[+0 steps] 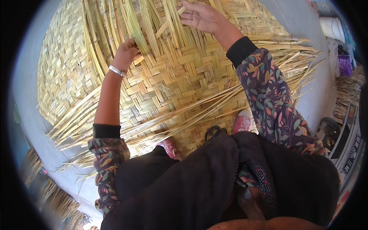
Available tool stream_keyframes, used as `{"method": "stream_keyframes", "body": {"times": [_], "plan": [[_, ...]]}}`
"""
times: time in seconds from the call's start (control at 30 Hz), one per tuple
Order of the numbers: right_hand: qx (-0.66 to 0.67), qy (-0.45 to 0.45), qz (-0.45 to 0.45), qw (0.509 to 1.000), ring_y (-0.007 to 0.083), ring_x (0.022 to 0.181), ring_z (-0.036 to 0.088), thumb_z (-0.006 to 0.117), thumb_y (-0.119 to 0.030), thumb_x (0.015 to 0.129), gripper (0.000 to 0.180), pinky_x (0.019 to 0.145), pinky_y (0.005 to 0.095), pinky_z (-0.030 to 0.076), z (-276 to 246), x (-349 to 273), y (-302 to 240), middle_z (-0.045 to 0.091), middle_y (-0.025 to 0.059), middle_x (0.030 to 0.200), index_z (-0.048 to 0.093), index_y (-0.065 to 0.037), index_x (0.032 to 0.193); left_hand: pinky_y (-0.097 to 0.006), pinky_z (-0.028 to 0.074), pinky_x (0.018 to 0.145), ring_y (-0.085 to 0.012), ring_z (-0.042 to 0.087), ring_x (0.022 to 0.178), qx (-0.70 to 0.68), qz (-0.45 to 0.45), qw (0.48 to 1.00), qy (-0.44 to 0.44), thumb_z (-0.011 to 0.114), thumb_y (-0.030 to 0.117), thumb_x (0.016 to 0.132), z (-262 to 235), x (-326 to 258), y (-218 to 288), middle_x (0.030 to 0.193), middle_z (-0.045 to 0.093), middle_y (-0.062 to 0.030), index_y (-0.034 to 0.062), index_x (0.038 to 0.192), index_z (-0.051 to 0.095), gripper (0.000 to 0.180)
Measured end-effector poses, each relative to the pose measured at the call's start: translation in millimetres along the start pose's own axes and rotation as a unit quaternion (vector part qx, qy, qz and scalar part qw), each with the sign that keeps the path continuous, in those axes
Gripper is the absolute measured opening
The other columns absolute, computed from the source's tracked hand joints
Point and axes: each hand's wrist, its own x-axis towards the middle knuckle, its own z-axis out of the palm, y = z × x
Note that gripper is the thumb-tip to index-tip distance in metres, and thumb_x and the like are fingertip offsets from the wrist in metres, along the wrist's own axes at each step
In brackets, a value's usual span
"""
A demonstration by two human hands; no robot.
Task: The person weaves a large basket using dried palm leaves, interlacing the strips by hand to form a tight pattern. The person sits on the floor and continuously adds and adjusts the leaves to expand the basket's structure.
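A large woven mat [168, 86] of flat yellow-green reed strips spreads beneath both my hands. My left hand [125, 55] is closed, its fingers curled at the lower end of a bundle of greenish lengthwise strips [135, 30]; its fingertips are partly hidden. Farther off and to the right, my right hand [202, 18] pinches a short pale reed strip [182, 10] between thumb and fingers, palm partly showing. Between the hands, another strip end [162, 29] sticks up at a slant from the weave. Long loose strips [184, 107] cross the mat nearer to me.
Two pink shoes [244, 122] are on the mat at my feet, with a black looped handle [215, 132] between them. A white bucket [332, 28] and a purple bundle [345, 65] stand at the right. Dry stalks [32, 165] lie at the left beyond the grey floor [30, 99].
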Motion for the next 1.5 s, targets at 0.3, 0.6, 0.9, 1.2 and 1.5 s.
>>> {"method": "stream_keyframes", "body": {"times": [0.3,0.6,0.9,1.2,1.5], "plan": [[0.009,-0.015,0.001,1.0,0.0214,0.102,0.058,0.058,-0.02,0.09,0.02,0.093,0.0416,0.043,6,3,3,0.063,0.006,0.098,0.057,-0.007,0.104,-0.044,0.041,0.093,-0.0352,0.059,0.101,0.335,-0.027,0.884,0.326,0.08,0.055,0.058,108,-17,35,0.1,0.063,-0.024,-0.0076,0.12,0.038,0.097],[-0.031,0.081,-0.115,0.99,0.0264,0.105,0.059,0.055,-0.018,0.091,0.029,0.092,0.0402,0.048,7,-17,28,0.06,0.0168,0.11,0.053,0.002,0.112,-0.048,0.038,0.093,-0.0346,0.061,0.095,0.422,-0.039,0.83,0.363,0.079,0.055,0.06,117,-4,21,0.098,0.064,-0.0215,-0.0026,0.131,0.034,0.103],[0.014,0.305,-0.102,0.947,0.023,0.095,0.062,0.056,-0.015,0.092,0.022,0.082,0.0346,0.054,-8,-66,82,0.062,0.0134,0.103,0.052,0.001,0.106,-0.043,0.041,0.094,-0.0346,0.06,0.101,0.366,-0.002,0.865,0.343,0.08,0.048,0.063,108,-10,7,0.108,0.061,-0.0238,-0.006,0.133,0.031,0.102],[-0.095,0.384,-0.112,0.911,0.0188,0.081,0.064,0.055,-0.014,0.092,0.017,0.065,0.0276,0.056,-14,-53,99,0.064,0.0099,0.094,0.053,-0.002,0.104,-0.052,0.019,0.107,-0.0393,0.018,0.136,0.506,0.196,0.773,0.329,0.068,0.043,0.077,125,-20,-47,0.148,0.02,-0.0184,0.0142,0.137,0.039,0.072],[-0.058,0.358,-0.109,0.926,0.0213,0.085,0.064,0.056,-0.014,0.092,0.019,0.069,0.0305,0.056,-15,-71,102,0.063,0.0129,0.097,0.052,0.001,0.102,-0.059,0.015,0.105,-0.0376,0.019,0.136,0.596,0.192,0.726,0.286,0.054,0.05,0.085,125,-22,-60,0.146,0.029,-0.0091,0.0227,0.13,0.049,0.053]]}}
